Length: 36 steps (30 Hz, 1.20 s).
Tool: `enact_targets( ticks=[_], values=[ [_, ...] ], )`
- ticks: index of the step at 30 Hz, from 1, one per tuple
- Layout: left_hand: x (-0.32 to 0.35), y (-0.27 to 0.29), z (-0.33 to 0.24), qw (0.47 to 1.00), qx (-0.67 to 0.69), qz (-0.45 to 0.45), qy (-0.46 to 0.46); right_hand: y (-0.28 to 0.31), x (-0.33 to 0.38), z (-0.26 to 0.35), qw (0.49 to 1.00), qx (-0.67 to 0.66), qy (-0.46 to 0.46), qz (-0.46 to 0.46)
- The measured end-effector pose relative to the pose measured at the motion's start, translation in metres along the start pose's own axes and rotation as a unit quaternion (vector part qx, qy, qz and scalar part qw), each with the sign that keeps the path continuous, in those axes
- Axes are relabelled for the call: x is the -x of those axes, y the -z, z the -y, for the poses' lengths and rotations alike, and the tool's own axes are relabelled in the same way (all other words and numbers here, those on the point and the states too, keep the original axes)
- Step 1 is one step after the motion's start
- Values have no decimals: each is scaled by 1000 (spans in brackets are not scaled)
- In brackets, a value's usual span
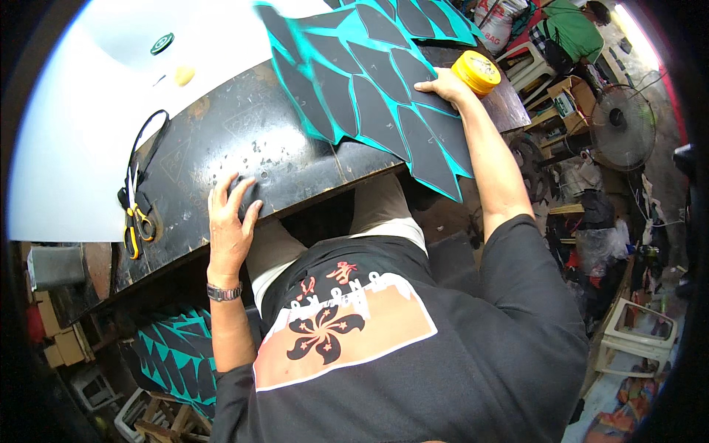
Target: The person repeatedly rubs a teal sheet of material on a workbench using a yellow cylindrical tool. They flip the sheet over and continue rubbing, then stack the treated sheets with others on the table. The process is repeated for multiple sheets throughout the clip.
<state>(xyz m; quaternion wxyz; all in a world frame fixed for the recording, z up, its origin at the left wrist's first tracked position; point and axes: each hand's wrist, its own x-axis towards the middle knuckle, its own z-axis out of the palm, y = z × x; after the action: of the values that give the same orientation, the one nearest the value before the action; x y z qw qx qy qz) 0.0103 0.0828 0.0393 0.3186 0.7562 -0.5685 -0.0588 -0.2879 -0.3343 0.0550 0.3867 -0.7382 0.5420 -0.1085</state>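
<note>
At the far left, about nine o'clock in the view, a pair of scissors (137, 221) with yellow handles lies on the dark table (244, 140), beside a black strap (148, 140). A white sheet (81, 125) covers the table's left part; on it, near eleven o'clock, there are a small green round lid (162, 43) and a small yellow lump (184, 74).

Going right, the left hand (230, 221) rests at the near edge of the table, the wrist wearing a metal watch (224, 292). Its fingers (244, 193) are bent over a small dark piece (251, 201) at the edge — it seems pinched under them, but I cannot tell if it is truly gripped or only pressed down.

Further right, toward one o'clock, lies the scaled sheet (369, 88): black scale-shaped pieces on a teal backing, with pointed edges. Its long axis runs from twelve o'clock down to about four o'clock, crossing the table's far corner and hanging over the near edge. The right hand (443, 87) lies flat on its right margin, fingers spread and released, holding nothing, only pressing. So the right hand is the nearer one; from the left hand the sheet lies up and right, well apart.

Just beside the right hand, at its one o'clock, stands a yellow tub (476, 71). At three o'clock a standing fan (622, 118) is on the cluttered floor — another person in green sits beyond it.
</note>
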Motion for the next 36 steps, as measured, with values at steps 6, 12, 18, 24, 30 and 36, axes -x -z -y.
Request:
enact_targets(
  ticks=[6,12,18,24,30,36],
  values=[
    [2,-14,5,997,-59,-45,-12,-2,1,-24,995,-75,57,12],
    [-6,-20,-1,997,-73,-33,16,-11,13,-18,985,-152,76,-31],
    [-25,-21,-2,996,65,-54,7,4,65,6,923,-267,262,-90],
    [-30,-28,-11,998,-8,-52,-46,134,85,41,850,-343,354,-183],
    [-30,-27,-16,998,-25,-53,-22,265,-14,72,850,-299,384,-200],
    [-35,-25,-22,998,-23,-54,-3,272,-147,86,872,110,154,-452]
  ],
)
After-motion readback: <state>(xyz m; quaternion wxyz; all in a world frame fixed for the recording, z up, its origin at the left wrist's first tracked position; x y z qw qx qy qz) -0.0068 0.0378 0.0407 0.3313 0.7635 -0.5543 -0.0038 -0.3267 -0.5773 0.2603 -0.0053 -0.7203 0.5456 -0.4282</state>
